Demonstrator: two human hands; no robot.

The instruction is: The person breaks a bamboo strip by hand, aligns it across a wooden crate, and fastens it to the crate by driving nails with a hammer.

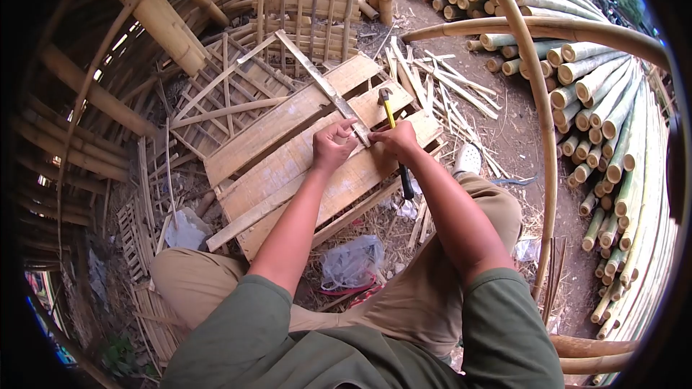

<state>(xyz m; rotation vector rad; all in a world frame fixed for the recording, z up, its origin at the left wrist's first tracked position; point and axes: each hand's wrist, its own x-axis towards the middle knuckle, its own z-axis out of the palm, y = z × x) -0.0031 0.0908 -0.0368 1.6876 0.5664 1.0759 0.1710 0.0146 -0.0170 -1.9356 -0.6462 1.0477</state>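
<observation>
Two narrow bamboo slats joined at an angle lie across the plank bench; the near end of one slat [323,85] is between my hands. My left hand [334,145] is beside this end, with thumb and fingers pinched together; anything between them is too small to make out. My right hand [395,142] is closed around the middle of a hammer [390,112] with a yellow and black handle. Its head points away from me and the black grip comes out below my hand. The right fingertips touch the slat's end.
The worn plank bench [263,142] stands before my crossed legs. Bamboo lattice panels [306,18] lie behind it. Loose strips [454,83] litter the ground at right, near stacked bamboo poles [613,122]. A curved bamboo pole [537,101] rises at right; a plastic bag [353,263] lies below the bench.
</observation>
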